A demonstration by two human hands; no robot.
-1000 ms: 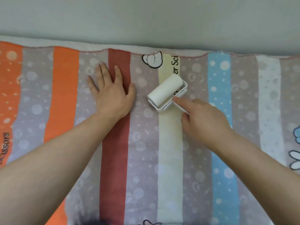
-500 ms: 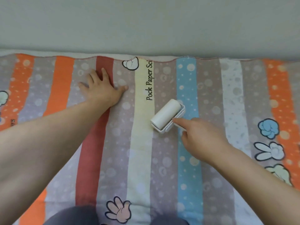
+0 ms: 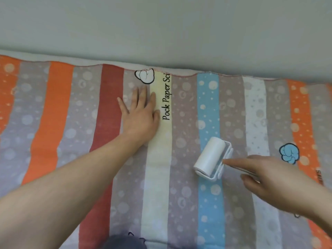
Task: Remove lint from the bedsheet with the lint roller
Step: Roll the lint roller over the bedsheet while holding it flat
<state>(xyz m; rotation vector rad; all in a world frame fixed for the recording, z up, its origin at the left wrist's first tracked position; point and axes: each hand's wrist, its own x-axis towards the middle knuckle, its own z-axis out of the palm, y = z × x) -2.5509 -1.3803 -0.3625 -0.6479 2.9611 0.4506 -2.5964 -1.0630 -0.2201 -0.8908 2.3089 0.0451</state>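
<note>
One lint roller (image 3: 209, 157), white paper drum in a white frame, sits down on the bedsheet (image 3: 183, 194). The drum lies mostly on the blue stripe, its frame over the grey stripe to the right. Its axis runs on a slant, lower-left end nearer me, upper-right end farther.

My right hand (image 3: 274, 184) has the roller by its thin handle (image 3: 240, 171). Index finger (image 3: 233, 161) stretched straight along the handle, tip almost at the frame. Other fingers curled under and round the handle; most of the handle is hidden by them.

My left hand (image 3: 139, 117) is well apart from the roller, up and to the left. It lies flat on the sheet, palm down, fingers straight and slightly fanned. It covers a grey stripe, with the thumb side over the edge of the cream stripe. It holds nothing.

Just right of that hand, black lettering (image 3: 166, 97) reads "Pock Paper Sci" up the cream stripe. A white cartoon fist (image 3: 144, 76) sits beyond my fingertips at the sheet's far hem. A blue cartoon fist (image 3: 289, 153) is printed just above my right hand.

Stripes run away from me: orange, grey, red, cream, blue, white. A plain pale wall (image 3: 161, 29) rises behind the hem. A bit of dark cloth (image 3: 124, 242) shows at the bottom edge; cannot tell what it is.
</note>
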